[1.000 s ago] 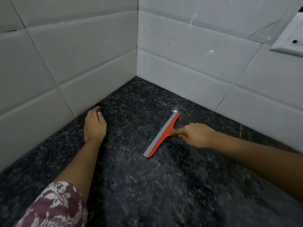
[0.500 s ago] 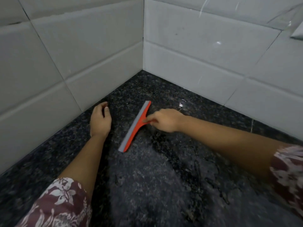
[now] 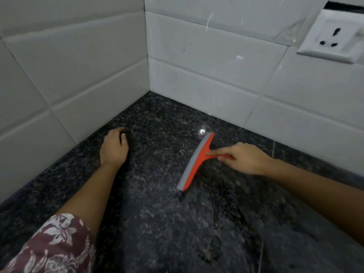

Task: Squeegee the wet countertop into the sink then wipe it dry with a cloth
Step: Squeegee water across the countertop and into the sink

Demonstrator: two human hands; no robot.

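A red squeegee (image 3: 197,162) with a grey rubber blade lies blade-down on the dark speckled granite countertop (image 3: 157,223). My right hand (image 3: 244,160) grips its short red handle, index finger stretched along it toward the blade. The blade runs diagonally from near the back wall toward me. Wet streaks and a bright glint of water show on the stone around and behind the squeegee. My left hand (image 3: 114,148) rests on the counter near the left wall, fingers curled loosely, holding nothing. No sink or cloth is in view.
White tiled walls (image 3: 206,75) meet in a corner behind the counter. A white electrical socket (image 3: 331,36) sits on the right wall, upper right. My floral sleeve (image 3: 53,245) shows at the lower left.
My right hand has drawn the squeegee back to the right, away from my left hand. The view has tilted up and the socket is in view again. My left hand stays put.
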